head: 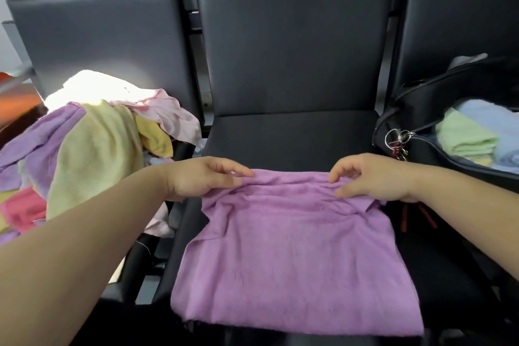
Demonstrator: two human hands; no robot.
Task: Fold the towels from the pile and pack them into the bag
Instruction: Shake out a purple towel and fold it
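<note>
A purple towel lies spread over the middle chair seat, its far edge bunched and lifted. My left hand pinches that far edge at the left corner. My right hand pinches the same edge at the right corner. The pile of unfolded towels in yellow, purple, pink and white sits on the chair to the left. An open black bag stands on the right chair with folded green and blue towels inside.
The black padded seat and backrest of the middle chair stretch beyond the towel. A key ring hangs from the bag's near rim. An orange object shows at the far left edge.
</note>
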